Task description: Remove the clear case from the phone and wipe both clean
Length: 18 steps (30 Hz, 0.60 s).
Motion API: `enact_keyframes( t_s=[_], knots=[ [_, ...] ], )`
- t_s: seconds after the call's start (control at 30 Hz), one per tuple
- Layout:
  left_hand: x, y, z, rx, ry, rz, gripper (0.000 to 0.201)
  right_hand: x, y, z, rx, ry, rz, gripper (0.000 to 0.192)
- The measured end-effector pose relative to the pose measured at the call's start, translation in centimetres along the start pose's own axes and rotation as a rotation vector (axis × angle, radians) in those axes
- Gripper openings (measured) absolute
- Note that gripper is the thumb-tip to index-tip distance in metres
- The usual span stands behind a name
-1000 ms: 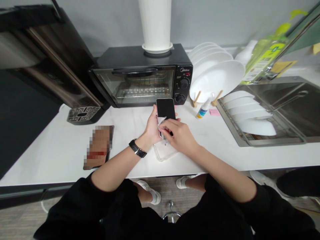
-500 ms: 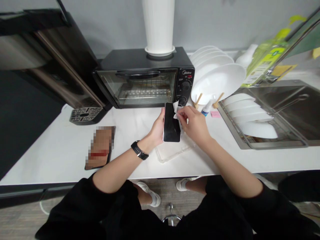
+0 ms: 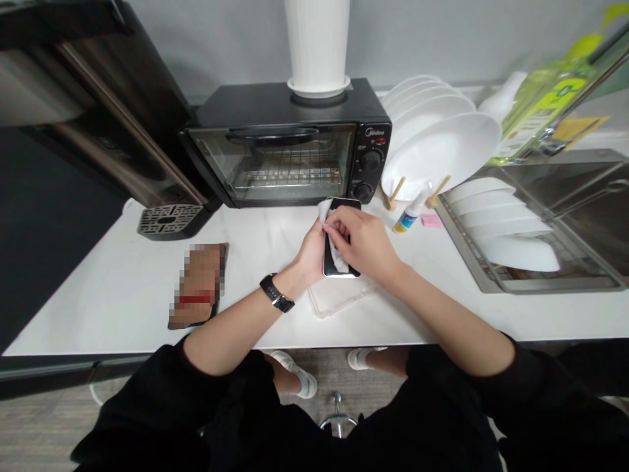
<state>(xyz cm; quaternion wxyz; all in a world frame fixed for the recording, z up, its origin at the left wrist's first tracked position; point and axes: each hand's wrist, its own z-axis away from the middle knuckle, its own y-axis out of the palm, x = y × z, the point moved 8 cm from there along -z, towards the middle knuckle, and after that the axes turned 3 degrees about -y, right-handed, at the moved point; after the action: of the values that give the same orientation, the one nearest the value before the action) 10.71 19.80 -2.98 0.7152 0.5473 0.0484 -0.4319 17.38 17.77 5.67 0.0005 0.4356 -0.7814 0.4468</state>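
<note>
My left hand (image 3: pixel 310 252) grips a black smartphone (image 3: pixel 340 204) by its left edge, screen up, above the white counter (image 3: pixel 113 288). My right hand (image 3: pixel 361 239) pinches a small white cloth (image 3: pixel 325 211) and presses it against the phone's screen. A clear plastic tray (image 3: pixel 339 298) lies on the counter just under both hands. A black watch sits on my left wrist.
A black toaster oven (image 3: pixel 289 154) with a white vase (image 3: pixel 318 46) on top stands behind. White plates (image 3: pixel 437 144) in a wooden rack, a small spray bottle (image 3: pixel 407 219), a pink pad (image 3: pixel 431 220) and a sink (image 3: pixel 550 223) with dishes lie right. A brown blurred object (image 3: pixel 196 285) lies left.
My right hand with the cloth slid up the phone's screen and to its right edge, then back across to the left. The phone tilted slightly in my left hand.
</note>
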Motion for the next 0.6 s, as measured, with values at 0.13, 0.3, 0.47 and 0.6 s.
enact_keyframes(
  t_s=[0.13, 0.3, 0.47, 0.6],
  knots=[
    [-0.2, 0.5, 0.2, 0.056, -0.048, -0.031, 0.071, 2.0, 1.1, 2.1, 0.084, -0.052, 0.019, 0.013],
    [-1.2, 0.4, 0.8, 0.051, 0.025, -0.030, 0.075, 3.3, 1.4, 4.8, 0.189, -0.074, -0.005, 0.016],
    [-1.3, 1.2, 1.0, 0.151, -0.006, -0.007, 0.078, 2.1, -0.8, 5.6, 0.110, -0.027, -0.003, 0.014],
    [-0.2, 1.6, 0.8, 0.193, -0.096, 0.010, 0.071, -0.4, -3.1, 4.2, -0.015, 0.026, 0.045, 0.013]
  ],
)
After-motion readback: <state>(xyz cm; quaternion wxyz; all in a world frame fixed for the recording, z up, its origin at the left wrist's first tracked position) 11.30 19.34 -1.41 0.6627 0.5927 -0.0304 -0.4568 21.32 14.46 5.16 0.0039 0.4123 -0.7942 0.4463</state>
